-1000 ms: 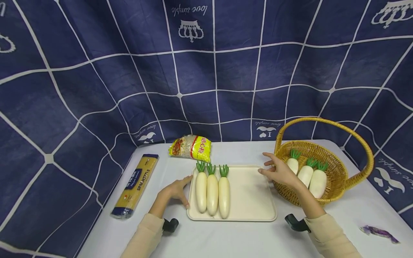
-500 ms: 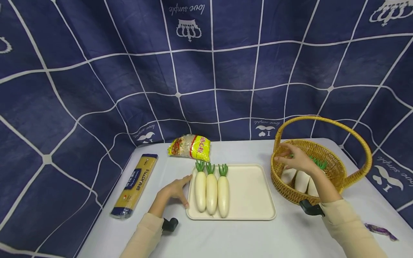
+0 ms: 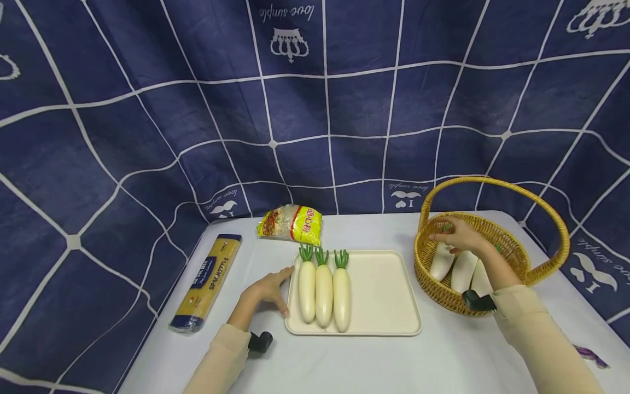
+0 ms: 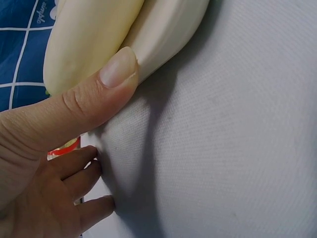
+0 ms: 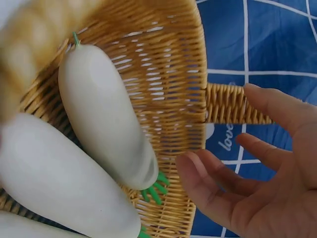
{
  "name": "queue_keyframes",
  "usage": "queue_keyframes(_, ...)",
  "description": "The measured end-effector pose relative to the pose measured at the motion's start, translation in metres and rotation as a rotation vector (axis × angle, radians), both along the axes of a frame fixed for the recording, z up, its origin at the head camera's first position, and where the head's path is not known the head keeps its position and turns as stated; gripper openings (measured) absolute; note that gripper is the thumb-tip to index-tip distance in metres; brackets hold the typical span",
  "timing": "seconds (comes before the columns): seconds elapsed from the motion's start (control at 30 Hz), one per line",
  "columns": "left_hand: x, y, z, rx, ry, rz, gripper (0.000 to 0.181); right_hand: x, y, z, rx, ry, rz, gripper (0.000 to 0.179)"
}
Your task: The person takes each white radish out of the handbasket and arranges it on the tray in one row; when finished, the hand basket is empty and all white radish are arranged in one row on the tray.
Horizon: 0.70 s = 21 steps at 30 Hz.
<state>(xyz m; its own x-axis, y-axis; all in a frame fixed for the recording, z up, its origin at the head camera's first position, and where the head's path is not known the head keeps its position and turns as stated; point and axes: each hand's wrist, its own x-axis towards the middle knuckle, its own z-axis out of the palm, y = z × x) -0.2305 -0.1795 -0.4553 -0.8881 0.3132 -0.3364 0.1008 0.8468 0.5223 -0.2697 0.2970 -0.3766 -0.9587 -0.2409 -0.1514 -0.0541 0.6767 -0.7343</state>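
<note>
At the left edge of a cream tray (image 3: 381, 295), my left hand (image 3: 267, 290) has its thumb against the rim and its other fingers loosely extended. Three white radishes with green tops, the nearest a radish (image 3: 307, 293), lie side by side on the tray's left half. In the left wrist view the thumb (image 4: 94, 91) overlaps the tray's edge. Over the wicker basket (image 3: 512, 241) my right hand (image 3: 460, 235) reaches in, fingers spread apart. Just beside those fingers, in the right wrist view, lies a white radish (image 5: 106, 114); another fatter radish (image 5: 64, 178) rests next to it.
A bag of spaghetti (image 3: 206, 284) lies at the left, and a yellow food packet (image 3: 290, 224) behind the tray. The basket's tall handle (image 3: 492, 181) arches above the right hand. A purple wrapper (image 3: 590, 355) lies at the front right beside the sleeve.
My right hand has moved right from beside the tray's right edge to over the basket, among the radish tops. The left hand and tray have stayed put.
</note>
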Motion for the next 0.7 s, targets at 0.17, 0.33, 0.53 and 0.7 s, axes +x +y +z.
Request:
queue_keyframes(0.17,-0.001,0.000,0.001,-0.009,0.008,-0.003,0.120,-0.007,0.005,-0.003,0.036,-0.025,-0.025,0.073)
queue_keyframes(0.33,-0.001,0.000,0.002,-0.013,0.012,-0.009,0.120,-0.011,0.007,-0.006,0.041,-0.068,-0.030,0.073)
queue_keyframes(0.53,-0.001,0.000,0.001,-0.018,0.010,-0.007,0.120,-0.015,0.011,-0.006,0.031,-0.142,-0.045,0.076)
queue_keyframes(0.7,-0.001,0.000,0.001,-0.013,0.005,-0.001,0.120,-0.016,0.014,-0.008,0.034,-0.205,-0.058,0.075)
